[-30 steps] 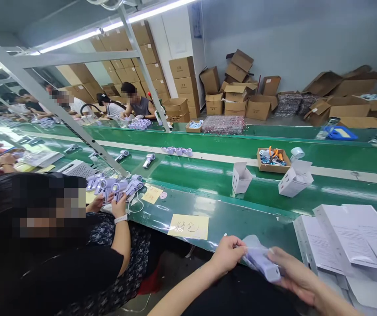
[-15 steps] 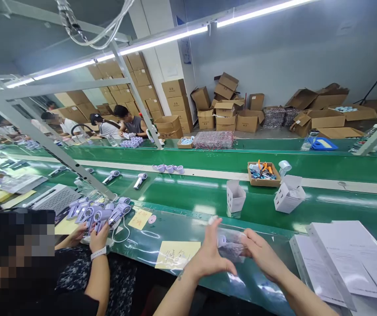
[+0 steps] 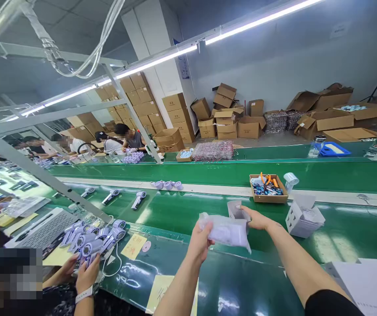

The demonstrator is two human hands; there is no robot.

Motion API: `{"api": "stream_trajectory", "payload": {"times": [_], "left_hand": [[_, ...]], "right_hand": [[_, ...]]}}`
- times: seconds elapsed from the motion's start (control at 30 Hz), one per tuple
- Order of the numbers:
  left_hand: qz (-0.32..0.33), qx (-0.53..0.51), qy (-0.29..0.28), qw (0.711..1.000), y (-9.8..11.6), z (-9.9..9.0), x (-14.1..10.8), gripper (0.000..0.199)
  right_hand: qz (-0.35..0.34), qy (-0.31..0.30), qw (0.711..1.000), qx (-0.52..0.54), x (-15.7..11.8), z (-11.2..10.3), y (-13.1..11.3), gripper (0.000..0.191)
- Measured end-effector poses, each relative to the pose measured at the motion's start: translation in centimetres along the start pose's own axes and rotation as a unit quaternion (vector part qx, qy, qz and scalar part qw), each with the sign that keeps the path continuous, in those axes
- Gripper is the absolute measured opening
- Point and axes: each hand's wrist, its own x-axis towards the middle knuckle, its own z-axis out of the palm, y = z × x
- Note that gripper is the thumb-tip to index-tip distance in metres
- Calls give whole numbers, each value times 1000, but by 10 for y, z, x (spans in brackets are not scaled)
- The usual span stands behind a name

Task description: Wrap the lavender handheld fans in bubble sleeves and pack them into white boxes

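Head view: glossy green conveyor (image 3: 175, 215), running crosswise; cluttered cardboard tray (image 3: 270, 199), toward far side; open white box (image 3: 233, 209), rim pinched by right hand (image 3: 256, 218); translucent-bagged lilac item (image 3: 228, 231), gripped in left hand (image 3: 201, 240), just before box.

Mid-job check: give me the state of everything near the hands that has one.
Left hand: closed on the plastic bag
Plastic bag: filled, seal unclear
Right hand: gripping the edge of the white box
White box: open
Other white box: open, something translucent inside
Cardboard tray: open, filled
Bottle: capped
Ceiling light: on
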Motion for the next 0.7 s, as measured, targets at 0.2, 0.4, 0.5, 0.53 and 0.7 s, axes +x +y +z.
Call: {"api": "stream_trajectory", "payload": {"times": [0.2, 0.4, 0.5, 0.53, 0.7], "left_hand": [[96, 107, 79, 986, -1, 48, 41, 30], [255, 580, 25, 773, -10, 79, 38, 20], [201, 665, -5, 720, -10, 105, 49, 26], [193, 669, -10, 718, -12, 112, 53, 28], [235, 671, -98, 697, -41, 104, 58, 47]], "right_hand": [[-59, 65, 996, 9, -3, 26, 19, 73], [-79, 133, 988, 11, -10, 47, 27, 65], [-93, 135, 986, 23, -13, 52, 28, 61], [-93, 136, 986, 27, -15, 53, 28, 60], [-51, 158, 985, 38, -17, 47, 36, 67]]}}
